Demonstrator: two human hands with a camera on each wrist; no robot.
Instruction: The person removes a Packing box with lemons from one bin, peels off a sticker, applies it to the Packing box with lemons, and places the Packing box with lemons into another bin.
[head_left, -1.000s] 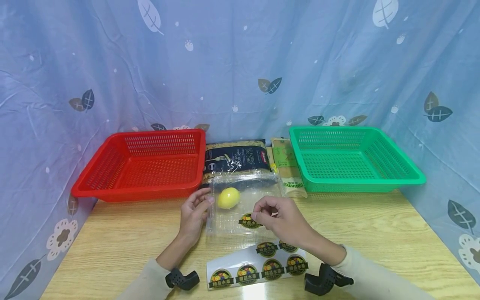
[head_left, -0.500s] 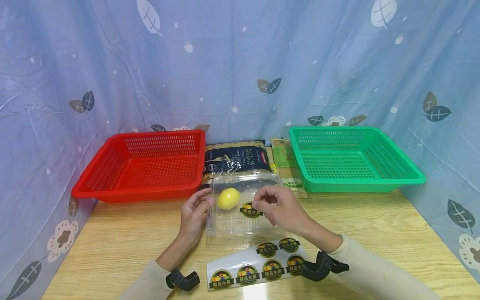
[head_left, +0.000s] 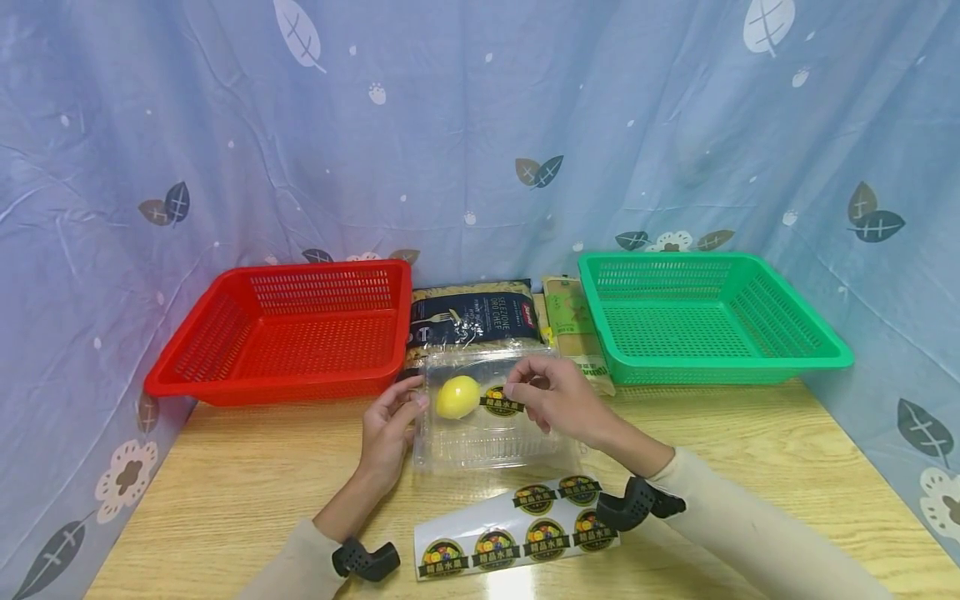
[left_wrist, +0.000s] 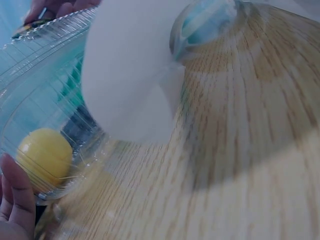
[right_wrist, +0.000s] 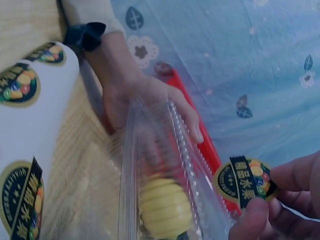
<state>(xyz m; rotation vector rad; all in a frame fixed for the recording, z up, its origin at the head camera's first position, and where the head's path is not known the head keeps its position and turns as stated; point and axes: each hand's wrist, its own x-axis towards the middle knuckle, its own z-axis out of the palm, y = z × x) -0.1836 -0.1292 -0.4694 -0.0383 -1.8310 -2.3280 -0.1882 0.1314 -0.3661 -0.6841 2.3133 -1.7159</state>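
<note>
A clear plastic clamshell container point(head_left: 491, 452) with a yellow lemon point(head_left: 458, 397) inside stands on the table. At its left side, my left hand point(head_left: 386, 437) holds the edge with thumb and fingers. Between thumb and fingertips, my right hand point(head_left: 564, 402) pinches a round black-and-gold fruit sticker point(head_left: 499, 402), just right of the lemon as seen from above. In the right wrist view the sticker point(right_wrist: 244, 180) is apart from the container's wall. The left wrist view shows a left fingertip beside the lemon point(left_wrist: 45, 155).
A white sheet with several matching stickers point(head_left: 468, 518) lies in front of the container. Behind it are a dark pasta bag point(head_left: 480, 312) and a tan-green packet point(head_left: 573, 321). A red basket point(head_left: 277, 387) stands left, a green basket point(head_left: 712, 375) right.
My right hand has carried the sticker a little farther back over the container, from near its front to beside the lemon. The left hand and container have stayed put.
</note>
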